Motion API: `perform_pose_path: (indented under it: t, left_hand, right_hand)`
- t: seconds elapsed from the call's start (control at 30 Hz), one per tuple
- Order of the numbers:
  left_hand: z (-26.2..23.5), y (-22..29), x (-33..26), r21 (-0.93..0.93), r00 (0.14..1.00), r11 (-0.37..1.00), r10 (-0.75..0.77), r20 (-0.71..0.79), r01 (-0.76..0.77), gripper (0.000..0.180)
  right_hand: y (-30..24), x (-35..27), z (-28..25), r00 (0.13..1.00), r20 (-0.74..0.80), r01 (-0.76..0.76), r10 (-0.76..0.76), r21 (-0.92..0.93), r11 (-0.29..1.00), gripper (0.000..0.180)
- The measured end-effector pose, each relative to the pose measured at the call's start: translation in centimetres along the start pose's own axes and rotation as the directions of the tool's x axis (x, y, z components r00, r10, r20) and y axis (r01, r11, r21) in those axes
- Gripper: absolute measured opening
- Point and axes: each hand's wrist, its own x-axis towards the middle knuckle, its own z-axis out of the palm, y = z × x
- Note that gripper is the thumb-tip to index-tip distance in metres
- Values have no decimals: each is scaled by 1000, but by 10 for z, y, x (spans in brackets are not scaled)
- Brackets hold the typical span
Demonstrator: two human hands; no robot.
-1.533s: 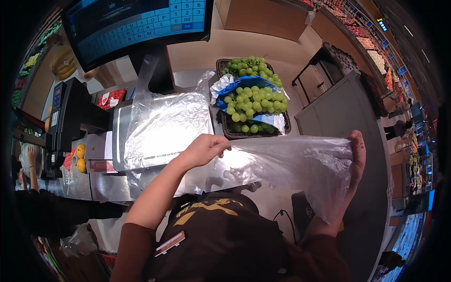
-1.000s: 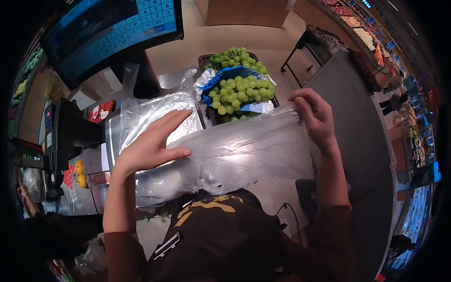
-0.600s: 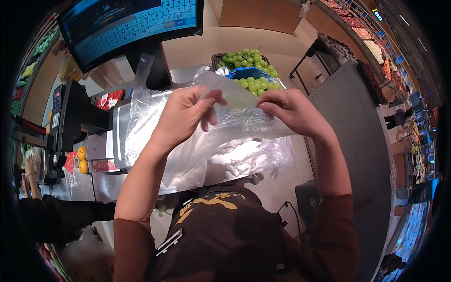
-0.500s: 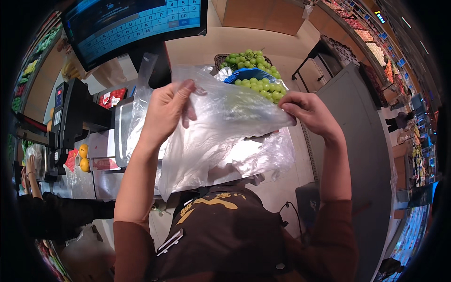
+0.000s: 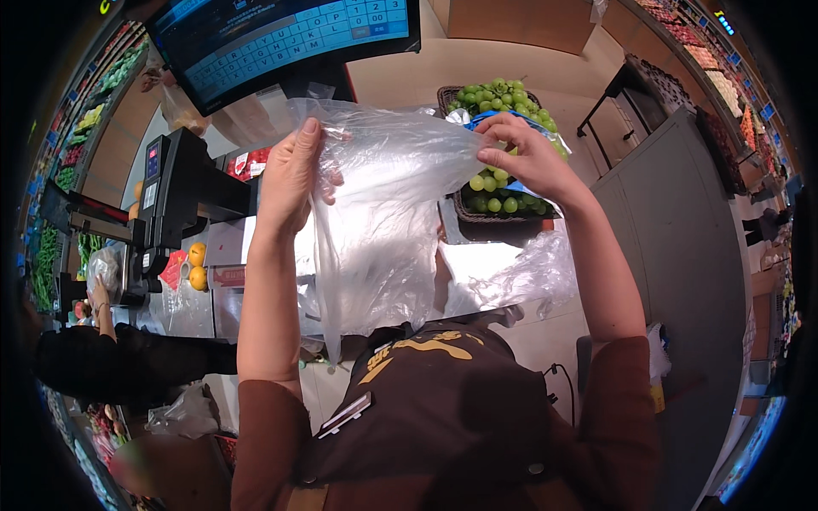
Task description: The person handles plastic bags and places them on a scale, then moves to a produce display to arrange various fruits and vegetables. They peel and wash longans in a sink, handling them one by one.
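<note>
A clear plastic bag (image 5: 383,230) hangs stretched between my two hands above the counter. My left hand (image 5: 292,175) is closed on its upper left edge, thumb up, with fingertips showing through the film. My right hand (image 5: 530,160) pinches the bag's other upper corner between thumb and fingers. Just beyond and below the right hand lie green grapes (image 5: 500,92) in a wicker basket (image 5: 503,223), with blue wrapping (image 5: 492,118) among them. The bag's lower part drapes toward my apron.
A touch screen (image 5: 290,47) stands at the back left, near a black device (image 5: 166,196). Two orange fruits (image 5: 198,266) sit on the counter's left. More crumpled clear plastic (image 5: 528,277) lies at its right. A grey cabinet (image 5: 665,230) borders the right; another person's arm (image 5: 104,308) shows far left.
The view has shifted, so the counter appears farther right. My right hand has moved up and left with its bag corner, uncovering the near grapes and basket side. Both hands still grip the bag.
</note>
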Motion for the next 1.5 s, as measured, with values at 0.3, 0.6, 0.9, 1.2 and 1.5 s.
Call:
perform_pose_path:
  t: [0.3,0.6,0.9,1.2,1.5]
  left_hand:
    - [-99,3,27,448,954,878,259,-154,-167,27]
    - [-123,93,-13,327,842,857,482,-241,-397,26]
    - [-127,94,-26,69,806,806,590,-41,-587,20]
    - [-143,-65,-87,535,995,845,-35,96,-22,13]
    - [-49,-49,-123,687,981,704,-184,-65,178,26]
  right_hand:
    - [-35,82,4,992,50,-123,112,384,915,20]
    - [-114,76,1,817,-417,492,-398,146,858,20]
    - [-135,85,-20,574,-580,713,-578,6,701,10]
    - [-49,-47,113,906,25,420,-423,-188,888,21]
    - [-31,-91,196,946,57,324,-319,-182,928,21]
